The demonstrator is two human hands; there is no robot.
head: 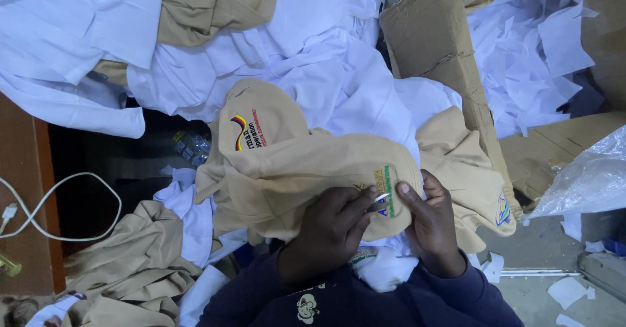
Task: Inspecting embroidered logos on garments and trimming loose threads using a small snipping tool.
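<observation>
Both hands, left (329, 226) and right (430, 226), are clamped on a tan cap (306, 177) held above the lap amid heaped white garments (313, 59); soft, light fabric, best gripped beside the embroidered patch (383, 190).

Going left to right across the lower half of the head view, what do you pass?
White cable → crumpled tan garment → left hand → right hand → clear plastic bag.
</observation>
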